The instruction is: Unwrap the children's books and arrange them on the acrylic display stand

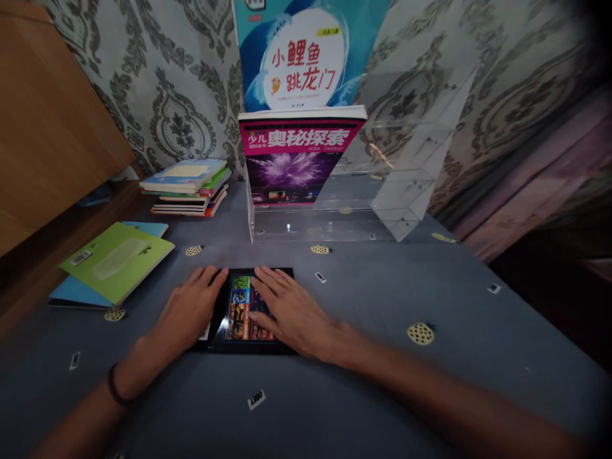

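A dark book [238, 319] with colourful pictures on its glossy cover lies flat on the blue-grey tablecloth in front of me. My left hand [189, 309] rests on its left side, fingers stretched forward and slightly bent, with a dark band on the wrist. Across the right half of the cover lies my right hand [289, 312], palm down, its fingers spread. Both hands touch the book without gripping it, and they hide parts of its cover.
Behind the book stands a clear acrylic rack [406, 191] holding a purple book [291, 169] and a teal book [306, 60]. A green book [115, 261] overlaps a blue book [79, 290] at left. Several books form a stack [186, 185] near the patterned wall.
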A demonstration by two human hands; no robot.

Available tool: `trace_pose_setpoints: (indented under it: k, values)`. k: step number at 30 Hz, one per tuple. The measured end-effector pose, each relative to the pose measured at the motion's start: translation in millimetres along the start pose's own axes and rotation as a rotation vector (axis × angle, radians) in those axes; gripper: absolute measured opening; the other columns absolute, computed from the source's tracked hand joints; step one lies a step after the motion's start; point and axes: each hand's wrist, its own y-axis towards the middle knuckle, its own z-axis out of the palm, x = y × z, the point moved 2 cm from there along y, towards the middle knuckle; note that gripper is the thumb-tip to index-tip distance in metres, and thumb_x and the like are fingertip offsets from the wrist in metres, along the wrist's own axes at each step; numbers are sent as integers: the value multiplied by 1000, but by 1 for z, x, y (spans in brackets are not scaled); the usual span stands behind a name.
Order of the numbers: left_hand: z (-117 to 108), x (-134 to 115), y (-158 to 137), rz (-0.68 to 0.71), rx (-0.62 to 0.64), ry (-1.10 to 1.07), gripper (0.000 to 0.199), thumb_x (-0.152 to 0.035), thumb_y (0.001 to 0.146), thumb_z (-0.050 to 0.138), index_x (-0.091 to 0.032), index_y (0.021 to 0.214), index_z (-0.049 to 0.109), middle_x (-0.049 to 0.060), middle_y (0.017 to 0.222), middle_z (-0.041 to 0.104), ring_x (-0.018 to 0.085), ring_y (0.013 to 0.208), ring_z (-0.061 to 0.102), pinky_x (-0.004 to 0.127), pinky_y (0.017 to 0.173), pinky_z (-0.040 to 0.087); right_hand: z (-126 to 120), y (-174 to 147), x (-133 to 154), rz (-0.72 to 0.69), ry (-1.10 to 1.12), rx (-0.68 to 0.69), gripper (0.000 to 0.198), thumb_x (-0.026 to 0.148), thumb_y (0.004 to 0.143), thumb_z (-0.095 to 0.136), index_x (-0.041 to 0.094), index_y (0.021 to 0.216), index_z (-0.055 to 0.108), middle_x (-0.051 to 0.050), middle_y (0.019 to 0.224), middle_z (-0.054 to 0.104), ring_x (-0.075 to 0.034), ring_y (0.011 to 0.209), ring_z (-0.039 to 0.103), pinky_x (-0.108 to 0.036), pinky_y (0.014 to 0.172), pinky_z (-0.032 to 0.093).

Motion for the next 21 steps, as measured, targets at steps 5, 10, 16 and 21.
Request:
trace_pose_setpoints:
  k: [5, 10, 16, 21]
  values:
    - [1, -7, 4, 53, -56, -55, 52, -4, 88, 38, -16, 136, 52, 14, 132, 61, 29, 114, 61, 43, 89, 57, 0, -2, -4, -23, 23, -23, 62, 48, 101, 47, 5, 146, 47, -20, 154, 43, -29, 148, 34, -51, 121, 33]
    - [5, -16, 9, 127, -68, -92, 54, -4, 88, 37, -15, 140, 50, 16, 137, 60, 30, 124, 58, 48, 100, 52, 0, -11, -13, 2, 2, -104, 53, 39, 101, 46, 6, 143, 51, -21, 150, 49, -30, 144, 42, -54, 119, 35]
    - [-7, -24, 17, 136, 17, 6, 52, -1, 86, 38, -9, 135, 53, 19, 132, 63, 31, 118, 62, 45, 91, 57, -2, -19, -25, -7, 6, -140, 45, 34, 102, 45, 7, 137, 57, -18, 146, 55, -27, 140, 47, -52, 119, 36]
    - [-7, -37, 25, 214, -13, -36, 57, -2, 86, 41, -10, 141, 45, 19, 140, 58, 31, 125, 58, 46, 98, 53, -9, -27, -42, 3, 94, -194, 39, 28, 102, 44, 15, 136, 58, -14, 142, 60, -24, 135, 53, -53, 116, 39]
